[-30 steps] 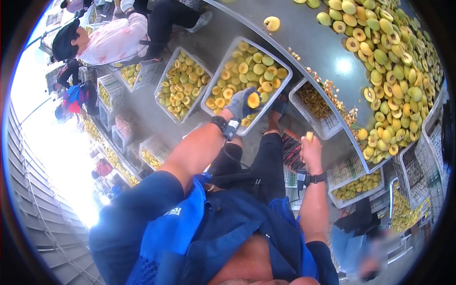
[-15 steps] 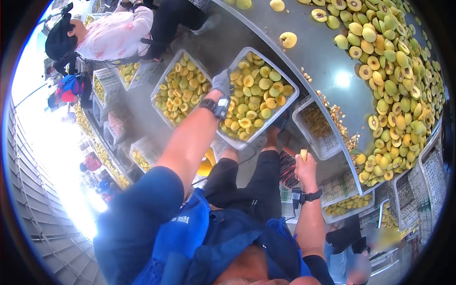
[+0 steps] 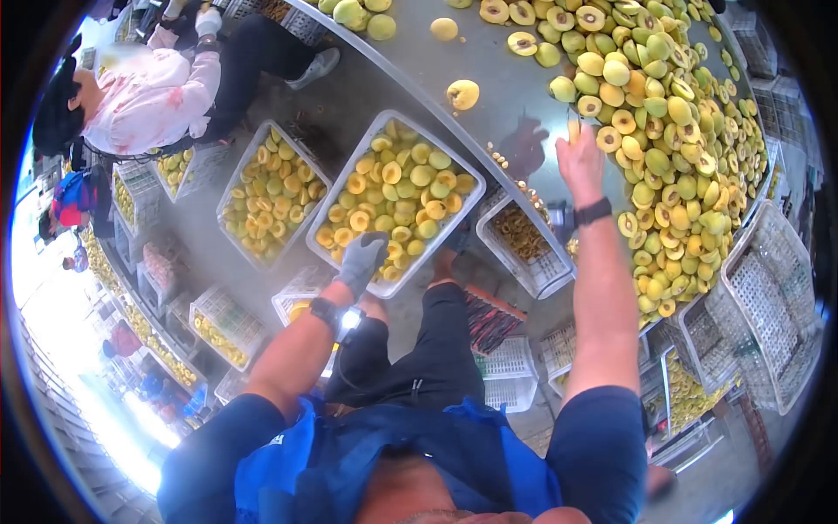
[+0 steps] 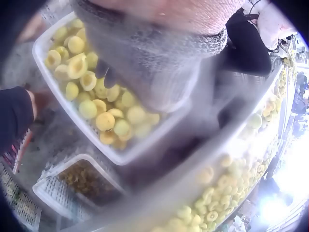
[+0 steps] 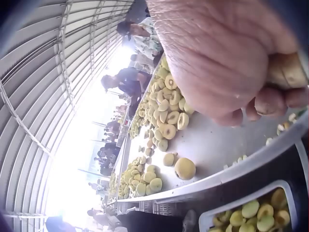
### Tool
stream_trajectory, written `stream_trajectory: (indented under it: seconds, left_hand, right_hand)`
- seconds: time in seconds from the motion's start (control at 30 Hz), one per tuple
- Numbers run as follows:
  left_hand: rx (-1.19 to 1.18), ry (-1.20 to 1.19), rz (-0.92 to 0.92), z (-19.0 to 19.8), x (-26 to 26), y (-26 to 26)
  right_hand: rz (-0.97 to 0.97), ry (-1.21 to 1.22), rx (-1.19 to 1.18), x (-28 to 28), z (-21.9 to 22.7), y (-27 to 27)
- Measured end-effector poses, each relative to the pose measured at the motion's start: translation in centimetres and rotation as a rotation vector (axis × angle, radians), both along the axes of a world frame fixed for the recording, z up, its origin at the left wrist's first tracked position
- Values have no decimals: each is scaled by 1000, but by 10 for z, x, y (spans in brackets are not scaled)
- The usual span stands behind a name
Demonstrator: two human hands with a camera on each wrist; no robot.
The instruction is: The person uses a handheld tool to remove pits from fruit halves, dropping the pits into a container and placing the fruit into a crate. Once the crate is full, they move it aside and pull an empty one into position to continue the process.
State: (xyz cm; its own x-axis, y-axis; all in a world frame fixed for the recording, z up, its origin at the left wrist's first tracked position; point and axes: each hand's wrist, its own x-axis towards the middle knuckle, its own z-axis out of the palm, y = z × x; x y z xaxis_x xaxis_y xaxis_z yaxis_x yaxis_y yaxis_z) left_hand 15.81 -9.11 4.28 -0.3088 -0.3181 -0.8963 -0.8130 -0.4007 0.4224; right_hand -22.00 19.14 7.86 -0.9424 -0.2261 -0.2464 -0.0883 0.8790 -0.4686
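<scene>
My left hand [image 3: 362, 260], in a grey glove, hovers over the near corner of a white crate [image 3: 476, 188] full of halved yellow-green apricots [image 3: 397, 188]. Nothing shows in its fingers, though the left wrist view is blurred there. Out over the metal table [image 3: 489, 61], my bare right hand [image 3: 580, 162] grips a small knife by its pale wooden handle [image 3: 573, 131]. The tip points toward the edge of a big heap of apricots [image 3: 663, 157], many cut open with brown pits showing. In the right wrist view the handle [image 5: 287, 70] runs through the curled fingers.
A second crate of apricot halves [image 3: 272, 196] stands left of the first. Below the table's raised edge is a basket of brown pits [image 3: 524, 231]. Single apricots [image 3: 463, 94] lie on the table. A person in a pink top [image 3: 153, 96] sits at the upper left. Empty crates [image 3: 772, 297] lean at right.
My right hand has moved up and forward from beside my leg to the table with the knife. The left hand, which held an apricot half a second ago, has drawn back without it.
</scene>
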Motion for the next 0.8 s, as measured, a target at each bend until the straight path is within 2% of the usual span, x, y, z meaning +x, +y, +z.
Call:
stream_trajectory:
  seconds: [0.03, 0.1, 0.17, 0.23, 0.33, 0.43, 0.5, 0.57, 0.6, 0.63, 0.67, 0.7, 0.77, 0.8]
  left_hand:
    - [-2, -2, 11, 2, 5, 1]
    - [21, 23, 49, 9, 8, 0]
    - [1, 24, 107, 11, 8, 1]
    - [-36, 0, 179, 14, 22, 3]
    - [-48, -9, 57, 4, 34, 1]
    - [22, -4, 64, 8, 24, 7]
    - [72, 42, 72, 10, 11, 14]
    - [278, 211, 225, 29, -25, 23]
    - [365, 303, 204, 41, -46, 26]
    - [166, 528, -133, 42, -63, 30]
    - [-46, 738, -474, 44, -77, 34]
    - [-38, 734, -478, 61, -97, 42]
    - [611, 454, 67, 110, -143, 58]
    - [617, 441, 61, 125, -152, 62]
  right_hand:
    - [11, -2, -2, -17, -9, -9]
    - [153, 197, 178, -49, -23, -29]
    - [132, 109, 374, -72, -27, -50]
    - [124, 23, 483, -90, -53, -54]
    - [150, 12, 486, -86, -49, -63]
    - [154, 20, 472, -73, -46, -52]
    - [124, -86, 37, -59, -34, -31]
    - [-217, -668, -674, -20, -24, -7]
    - [-284, -814, -897, 8, -13, -1]
    - [-348, -964, -1125, 40, 3, -2]
    - [-425, -1001, -1231, 68, 31, -12]
    - [-506, -1039, -1339, 94, 56, -20]
    - [-471, -1078, -1344, 134, 70, -21]
    - [-385, -1099, -1369, 148, 70, -18]
